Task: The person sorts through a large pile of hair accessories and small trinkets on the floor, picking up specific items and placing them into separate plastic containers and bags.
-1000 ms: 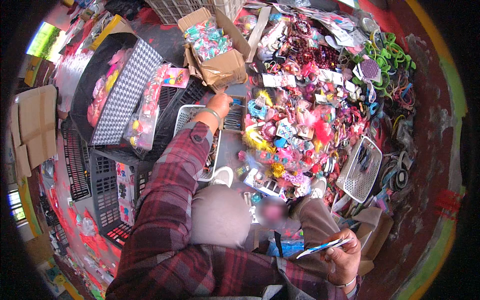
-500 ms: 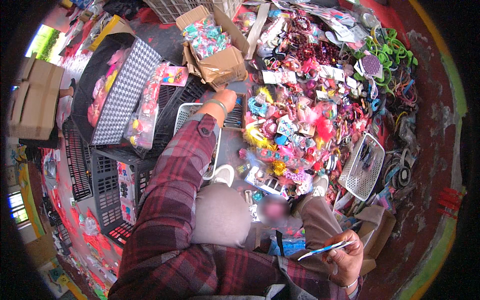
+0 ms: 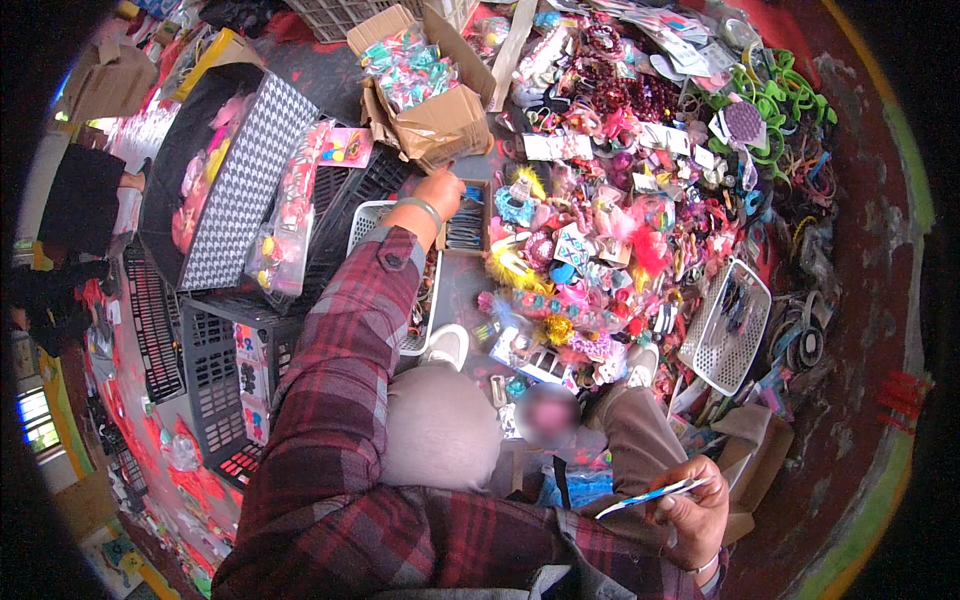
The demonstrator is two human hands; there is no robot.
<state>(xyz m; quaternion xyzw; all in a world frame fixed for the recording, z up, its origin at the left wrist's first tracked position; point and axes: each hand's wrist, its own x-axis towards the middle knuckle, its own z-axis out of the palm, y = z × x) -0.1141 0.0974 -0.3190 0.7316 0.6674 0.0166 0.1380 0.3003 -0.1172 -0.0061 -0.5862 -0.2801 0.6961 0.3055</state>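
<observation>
My left arm stretches forward, and my left hand [image 3: 441, 194], its fingers curled, is at the left edge of a small open box [image 3: 486, 215]. Rows of thin blue and dark pieces [image 3: 465, 222] lie in that box. The fingertips are partly hidden, so what they pinch, if anything, does not show. Down at the lower right, my right hand [image 3: 693, 515] grips a thin, flat blue-and-white card or packet [image 3: 650, 497] between thumb and fingers, seen nearly edge-on. Below my left wrist stands a white perforated basket [image 3: 428, 325], partly covered by my sleeve.
A broad heap of hair accessories [image 3: 590, 230] spreads ahead and right. A white basket [image 3: 703, 335] lies at its right side. Ahead stands an open carton [image 3: 440, 130] of small packets. Dark crates [image 3: 215, 375] and a houndstooth bin [image 3: 250, 185] are left. A person [image 3: 85, 200] stands behind them.
My left hand has shifted slightly back and left, showing more of the small box. My right hand is almost unmoved. At far left, a large carton has moved away, and a person in dark clothes shows.
</observation>
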